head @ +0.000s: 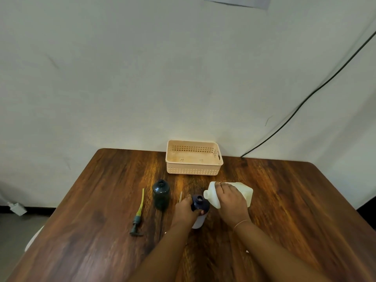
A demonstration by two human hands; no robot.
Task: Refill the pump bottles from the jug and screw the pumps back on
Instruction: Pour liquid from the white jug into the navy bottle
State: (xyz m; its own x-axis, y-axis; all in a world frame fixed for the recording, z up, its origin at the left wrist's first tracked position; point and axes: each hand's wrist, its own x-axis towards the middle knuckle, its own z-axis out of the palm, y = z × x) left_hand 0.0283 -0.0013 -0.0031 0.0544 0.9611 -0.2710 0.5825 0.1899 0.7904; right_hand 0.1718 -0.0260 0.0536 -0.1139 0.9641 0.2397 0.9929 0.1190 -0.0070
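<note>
The left hand (186, 210) grips the dark blue bottle (200, 203), which stands open on the table (284, 200). The right hand (231, 202) is closed around the white jug (211, 197), tilted with its spout just beside the bottle's mouth. A green bottle (161, 195) stands open to the left, and beside it lies a pump (139, 212).

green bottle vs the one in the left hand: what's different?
The green bottle stands free and untouched; the blue-topped bottle is gripped by the left hand. The green bottle is dark all over; the blue-topped bottle has a white lower body. The jug, tilted in the right hand, has its spout at the blue-topped bottle's mouth, not the green bottle's. Both are upright with pumps off.
</note>
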